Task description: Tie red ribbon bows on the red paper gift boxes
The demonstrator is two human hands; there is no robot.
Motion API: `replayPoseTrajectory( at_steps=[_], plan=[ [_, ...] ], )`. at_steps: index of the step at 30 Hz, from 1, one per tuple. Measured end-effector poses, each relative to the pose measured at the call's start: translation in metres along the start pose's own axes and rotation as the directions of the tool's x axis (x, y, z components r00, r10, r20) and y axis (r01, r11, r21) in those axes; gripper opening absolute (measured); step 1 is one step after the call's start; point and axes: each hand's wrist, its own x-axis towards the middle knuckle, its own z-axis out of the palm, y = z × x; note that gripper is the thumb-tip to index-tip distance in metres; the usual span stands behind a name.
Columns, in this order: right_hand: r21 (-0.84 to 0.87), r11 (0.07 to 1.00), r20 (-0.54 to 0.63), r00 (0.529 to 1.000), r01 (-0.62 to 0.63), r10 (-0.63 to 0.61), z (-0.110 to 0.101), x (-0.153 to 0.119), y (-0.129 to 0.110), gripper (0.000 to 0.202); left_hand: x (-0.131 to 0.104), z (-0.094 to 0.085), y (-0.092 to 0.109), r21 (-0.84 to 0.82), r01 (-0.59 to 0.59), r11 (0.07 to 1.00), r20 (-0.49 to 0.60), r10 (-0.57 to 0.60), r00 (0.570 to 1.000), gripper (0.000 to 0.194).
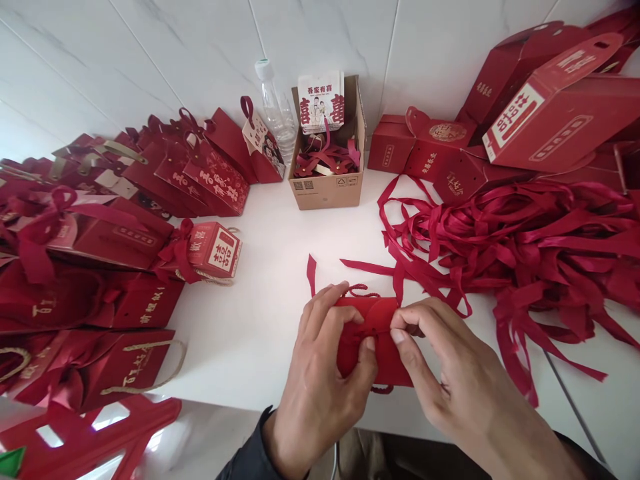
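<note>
Down at five o'clock, left hand [327,363]'s got a half-curled hold on a rectangular red cardboard box [390,365]. Right hand [445,363]'s pinched nearly closed at its two-o'clock side, can't tell on what.

1. Single view, worn on the head; faces forward and down over a white table [265,333].
2. Wearer's left hand [320,367] lower centre, right hand [445,367] lower right of centre; both close to the lens, wrists coming up from the bottom edge.
3. Table's near edge crosses the lower frame, dipping slightly rightward.
4. Tiled wall [200,53] along the top, farther off; its upright joints splay outward toward the upper corners.
</note>
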Motion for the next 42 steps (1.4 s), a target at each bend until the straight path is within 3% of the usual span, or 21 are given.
replayPoseTrajectory(
  at_steps=[3,6,18,21,23,24,25,27,29,30,35,39,42],
  plan=[
    [-0.008,0.998,0.007,0.998,-0.056,0.057,0.000,0.000,0.000,0.010,-0.007,-0.009,-0.004,0.014,0.008,1.000,0.022,-0.009,1.000,0.021],
    [-0.006,1.000,0.003,1.000,-0.022,0.022,0.000,0.000,0.001,0.009,-0.013,-0.014,-0.007,-0.002,0.016,1.000,0.013,-0.016,1.000,0.018],
    [0.003,0.999,-0.005,0.999,-0.040,0.040,-0.001,-0.002,0.002,0.009,-0.020,-0.011,-0.012,0.020,-0.004,1.000,-0.019,0.005,1.000,0.020],
    [0.034,0.990,-0.089,0.987,-0.135,0.137,-0.006,0.000,0.010,0.017,-0.022,-0.013,-0.015,-0.016,0.070,0.997,-0.213,-0.072,0.974,0.017],
    [0.072,0.966,-0.056,0.966,-0.247,0.252,-0.010,0.003,0.017,0.031,-0.024,-0.014,-0.019,-0.075,0.190,0.979,-0.414,-0.204,0.887,0.013],
    [0.098,0.946,-0.003,0.950,-0.310,0.311,-0.011,0.004,0.020,0.039,-0.026,-0.015,-0.021,-0.110,0.267,0.957,-0.449,-0.287,0.846,0.012],
    [0.128,0.922,0.055,0.931,-0.366,0.362,-0.012,0.006,0.024,0.047,-0.028,-0.015,-0.024,-0.137,0.354,0.925,-0.424,-0.378,0.823,0.020],
    [0.192,0.871,0.145,0.891,-0.452,0.430,-0.012,0.011,0.029,0.056,-0.032,-0.014,-0.028,-0.156,0.516,0.843,-0.261,-0.539,0.801,0.042],
    [0.269,0.831,0.177,0.873,-0.486,0.453,-0.009,0.017,0.032,0.058,-0.033,-0.012,-0.031,-0.199,0.587,0.785,-0.097,-0.612,0.785,0.051],
    [0.307,0.819,0.174,0.874,-0.485,0.453,-0.007,0.021,0.032,0.056,-0.031,-0.012,-0.031,-0.252,0.585,0.771,-0.065,-0.616,0.785,0.050],
    [0.519,0.738,0.124,0.892,-0.431,0.434,-0.003,0.048,0.026,0.046,0.011,-0.017,-0.030,-0.589,0.396,0.705,-0.001,-0.490,0.872,0.039],
    [0.665,0.647,0.141,0.913,-0.374,0.382,-0.006,0.072,0.012,0.045,0.057,-0.024,-0.023,-0.694,0.284,0.662,0.049,-0.350,0.935,0.034],
    [0.720,0.606,0.143,0.928,-0.337,0.345,-0.008,0.088,-0.001,0.051,0.081,-0.024,-0.016,-0.759,0.235,0.608,0.081,-0.270,0.960,0.030]
  ],
)
